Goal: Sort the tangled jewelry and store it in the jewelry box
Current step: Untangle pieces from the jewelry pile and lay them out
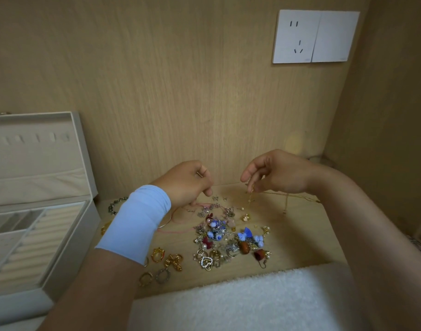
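Note:
A pile of tangled jewelry point(225, 237) lies on the wooden shelf: earrings, charms, blue and red beads. Several gold rings point(166, 261) sit to its left front. A thin gold chain point(288, 195) trails to the right along the shelf. My right hand point(274, 173) hovers above the pile and pinches one end of that chain, a small pendant dangling below the fingers. My left hand point(188, 180), with a light blue wristband, is raised beside it with curled fingers; what it holds is hidden. The open grey jewelry box point(68, 247) stands at the left.
A dark beaded bracelet point(116, 204) and a thin pink cord point(180, 225) lie behind my left wrist. A white fluffy towel point(240, 299) covers the front edge. The wooden back wall carries a white socket plate point(314, 37). A side wall closes the right.

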A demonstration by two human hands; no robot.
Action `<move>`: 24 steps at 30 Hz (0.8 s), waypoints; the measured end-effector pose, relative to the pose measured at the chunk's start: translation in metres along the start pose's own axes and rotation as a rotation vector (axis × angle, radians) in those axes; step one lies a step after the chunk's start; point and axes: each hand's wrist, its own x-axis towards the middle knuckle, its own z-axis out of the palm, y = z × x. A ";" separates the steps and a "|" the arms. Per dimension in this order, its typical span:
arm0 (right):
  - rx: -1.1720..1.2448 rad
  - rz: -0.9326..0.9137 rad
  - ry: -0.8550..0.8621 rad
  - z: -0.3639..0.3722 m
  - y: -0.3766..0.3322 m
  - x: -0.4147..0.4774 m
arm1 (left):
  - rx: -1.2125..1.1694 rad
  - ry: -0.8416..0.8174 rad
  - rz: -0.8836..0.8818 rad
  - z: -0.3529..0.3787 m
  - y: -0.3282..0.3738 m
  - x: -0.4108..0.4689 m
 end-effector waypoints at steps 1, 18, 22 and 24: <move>0.003 -0.025 0.030 -0.001 -0.002 -0.001 | 0.020 0.010 -0.017 0.000 -0.002 0.001; 0.209 -0.393 0.519 -0.005 -0.049 -0.011 | -0.411 -0.059 0.198 0.042 0.031 -0.007; 0.058 -0.288 0.470 -0.011 -0.031 -0.008 | -0.610 0.097 0.167 0.028 0.032 -0.007; 0.047 -0.202 0.363 -0.011 -0.023 -0.008 | -0.699 0.080 0.169 0.018 0.036 -0.010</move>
